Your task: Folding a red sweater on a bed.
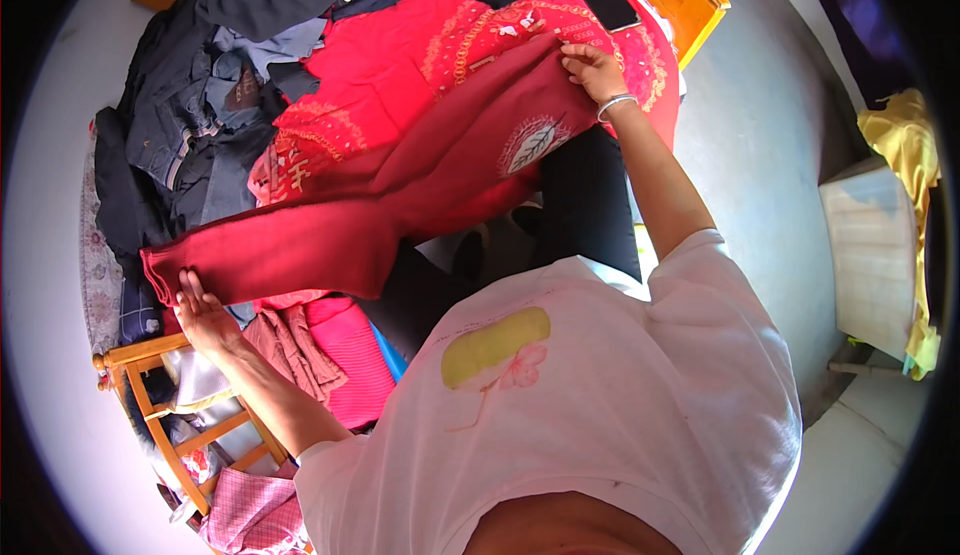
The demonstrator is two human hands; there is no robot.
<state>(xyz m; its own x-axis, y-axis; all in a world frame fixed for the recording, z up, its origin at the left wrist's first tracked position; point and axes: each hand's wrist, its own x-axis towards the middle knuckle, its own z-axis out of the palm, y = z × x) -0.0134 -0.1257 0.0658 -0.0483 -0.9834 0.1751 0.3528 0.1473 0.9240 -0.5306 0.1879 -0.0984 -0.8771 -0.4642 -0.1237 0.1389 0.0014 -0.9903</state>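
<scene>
A dark red knit garment (pixel 315 247) with a white leaf print stretches diagonally in front of me, over the bed and above my legs. My right hand (pixel 592 71), with a silver bangle at its wrist, pinches the upper right corner between thumb and fingers. At the opposite end, the straight fingers of my left hand (pixel 202 319) touch the near edge beside the ribbed hem. Whether the left thumb grips the cloth cannot be made out. Beneath the garment lies a bright red bedspread (pixel 375 75) with gold patterns.
Dark clothes and jeans (pixel 180 112) are heaped at the left of the bed. A black smartphone (pixel 604 1) lies near its upper right corner. At lower left stands a wooden frame (pixel 187 446). A box-like piece (pixel 870 255) with yellow cloth (pixel 900 135) stands at right.
</scene>
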